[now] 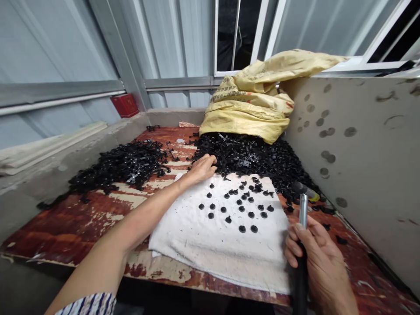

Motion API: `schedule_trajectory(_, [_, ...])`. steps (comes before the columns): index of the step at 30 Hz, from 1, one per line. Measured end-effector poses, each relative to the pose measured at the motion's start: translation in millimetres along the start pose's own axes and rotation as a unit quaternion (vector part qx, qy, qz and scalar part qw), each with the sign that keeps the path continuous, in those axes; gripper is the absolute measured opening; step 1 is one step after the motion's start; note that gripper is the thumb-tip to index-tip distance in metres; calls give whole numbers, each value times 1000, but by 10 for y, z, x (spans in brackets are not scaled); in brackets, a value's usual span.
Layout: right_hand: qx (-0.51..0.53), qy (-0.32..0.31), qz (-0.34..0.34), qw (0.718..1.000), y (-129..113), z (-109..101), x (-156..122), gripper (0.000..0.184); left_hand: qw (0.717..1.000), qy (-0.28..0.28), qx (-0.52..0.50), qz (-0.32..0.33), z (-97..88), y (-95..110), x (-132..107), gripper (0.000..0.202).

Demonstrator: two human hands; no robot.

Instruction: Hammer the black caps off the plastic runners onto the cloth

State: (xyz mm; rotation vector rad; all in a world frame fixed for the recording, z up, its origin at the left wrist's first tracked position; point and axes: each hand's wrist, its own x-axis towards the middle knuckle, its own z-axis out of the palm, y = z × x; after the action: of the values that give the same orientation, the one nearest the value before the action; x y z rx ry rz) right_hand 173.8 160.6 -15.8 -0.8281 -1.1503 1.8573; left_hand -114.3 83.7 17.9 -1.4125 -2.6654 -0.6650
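In my right hand [323,258] is a hammer [303,210] with a black grip, a metal shaft and a dark head with a yellow face, raised beside the cloth. My left hand [204,168] reaches to the near edge of a heap of small black parts [243,155]; its fingers are curled, and I cannot make out what they hold, if anything. Between the hands lies a white cloth [203,240]. Several small round black pieces with stubs [242,229] are scattered over it.
Another black heap [124,164] lies on the left of the worn red-brown board [98,232]. A yellow sack [244,118] slumps over the back heap. A stained pale panel [367,166] borders the right side, a low ledge [26,192] the left. A red box [125,105] sits in the back corner.
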Motion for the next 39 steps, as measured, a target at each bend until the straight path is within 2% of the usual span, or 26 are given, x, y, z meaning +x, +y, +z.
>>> schedule_trajectory(6, [-3, 9, 0, 1000, -18, 21, -25, 52, 999, 10, -21, -23, -12, -203, -18, 18])
schedule_trajectory(11, [7, 3, -7, 1000, -9, 25, -22, 50, 996, 42, -72, -41, -63, -285, 89, 22])
schedule_trajectory(15, [10, 0, -6, 1000, 15, -1, -10, 46, 984, 92, -136, -68, -265, -291, 203, 26])
schedule_trajectory(18, [13, -11, -2, 1000, 31, -31, -3, 45, 970, 94, -201, -98, -469, -241, 162, 24])
schedule_trajectory(21, [13, -19, -3, 1000, 28, -43, -7, 44, 953, 49, -275, -118, -634, -157, -40, 18])
schedule_trajectory(26, [10, -18, 0, 1000, -16, -22, -39, 45, 889, -56, -430, -149, -701, -86, -529, 15])
schedule_trajectory(28, [8, -12, 1, 1000, -22, -18, -42, 46, 884, -81, -431, -160, -668, -83, -712, 6])
schedule_trajectory(31, [7, -12, -2, 1000, -2, -26, -29, 44, 885, -113, -425, -152, -612, -70, -955, 16])
schedule_trajectory(35, [-3, -5, -3, 1000, 16, -31, -25, 47, 874, -131, -420, -205, -575, -29, -1176, 11])
schedule_trajectory(39, [-4, -1, 0, 1000, 0, -3, -51, 44, 842, -119, -444, -282, -547, -15, -1249, 13])
